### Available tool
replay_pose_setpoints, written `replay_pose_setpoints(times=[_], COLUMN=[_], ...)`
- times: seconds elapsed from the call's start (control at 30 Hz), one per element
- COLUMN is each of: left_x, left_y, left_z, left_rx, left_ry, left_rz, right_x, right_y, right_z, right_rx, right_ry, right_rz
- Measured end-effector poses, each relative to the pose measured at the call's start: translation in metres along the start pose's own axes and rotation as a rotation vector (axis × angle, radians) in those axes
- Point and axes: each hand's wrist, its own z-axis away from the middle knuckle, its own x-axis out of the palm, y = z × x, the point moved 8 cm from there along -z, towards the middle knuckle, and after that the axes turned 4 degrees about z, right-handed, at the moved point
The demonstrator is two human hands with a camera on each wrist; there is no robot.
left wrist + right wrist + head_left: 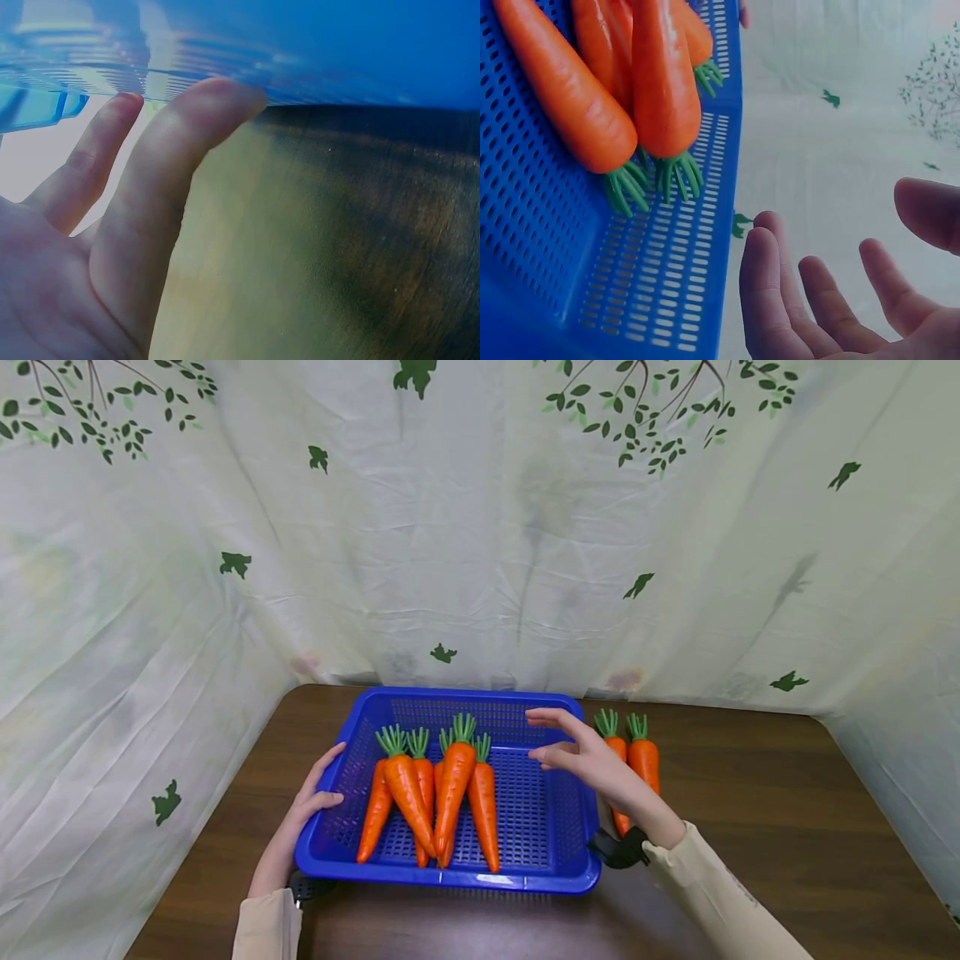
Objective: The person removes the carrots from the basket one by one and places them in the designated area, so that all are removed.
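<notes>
Can see at least 6 orange carrots point(454, 772) in the blue basket point(517, 882), heaped from its left part to its middle, with green tops point(463, 727) toward the far wall and tips toward the near rim, partly laid across each other. Can make out the mesh floor point(536, 827) to their right. At the basket's left side, see the left hand point(303, 800), touching it with fingers nearly straight and set apart from the thumb. Above the right end, see the right hand point(592, 762), with thumb and fingers parted wide, lightly bent, apart from the heap. Just right of the basket, see 2 more carrots point(644, 764) on the brown wooden table point(750, 810), partly hidden by the right hand and wrist. Note also black bands point(621, 850) at the wrists and cream sleeves point(723, 893). Beyond the table, see a pale curtain point(480, 527) printed with dark green leaf shapes point(789, 681) and branches point(636, 412).
</notes>
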Motion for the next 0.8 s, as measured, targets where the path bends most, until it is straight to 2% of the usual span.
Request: replay_pose_setpoints(times=[0.17, 0.37, 0.8], left_x=[0.001, 0.002, 0.001], left_y=[0.002, 0.004, 0.002], left_z=[0.0, -0.002, 0.001], left_rx=[0.039, 0.084, 0.023], left_ry=[-0.024, -0.043, -0.022], left_rz=[0.015, 0.027, 0.011], right_x=[0.005, 0.012, 0.036], right_y=[0.0, 0.004, 0.017], right_z=[-0.006, -0.016, -0.029], right_rx=[0.004, 0.019, 0.094], right_ry=[-0.023, -0.013, -0.059], right_rz=[0.017, 0.017, 0.003])
